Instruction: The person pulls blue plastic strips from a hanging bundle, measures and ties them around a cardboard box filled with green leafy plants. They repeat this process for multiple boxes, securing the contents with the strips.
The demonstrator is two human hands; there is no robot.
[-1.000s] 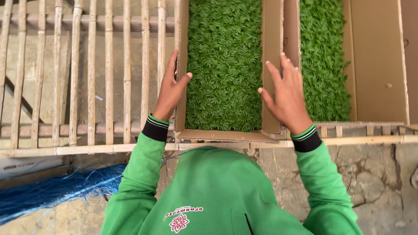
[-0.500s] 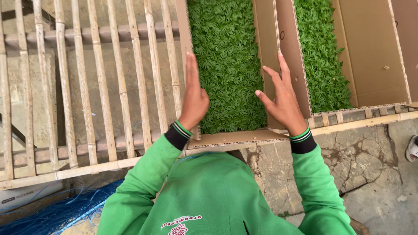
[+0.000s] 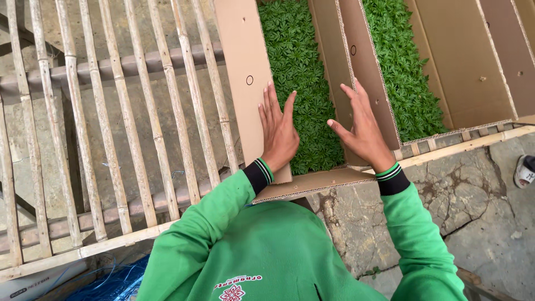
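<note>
A cardboard box [image 3: 243,67] full of small green leafy cuttings [image 3: 298,72] lies on a slatted bamboo rack [image 3: 128,128]. My left hand [image 3: 277,129] rests flat on the box's left flap, fingers apart, its thumb over the greenery. My right hand [image 3: 363,129] lies with spread fingers on the box's right flap [image 3: 334,50]. Neither hand holds anything. Both arms wear green sleeves with dark striped cuffs.
A second cardboard box [image 3: 473,61] with more green cuttings [image 3: 401,67] sits just to the right. Cracked stone ground [image 3: 473,189] lies below the rack's front edge, with a white shoe [image 3: 525,170] at far right. Blue netting [image 3: 111,281] shows at bottom left.
The view has tilted, so the box now slants. My left hand has moved from the box's outer left edge onto the flap, and both hands sit closer together.
</note>
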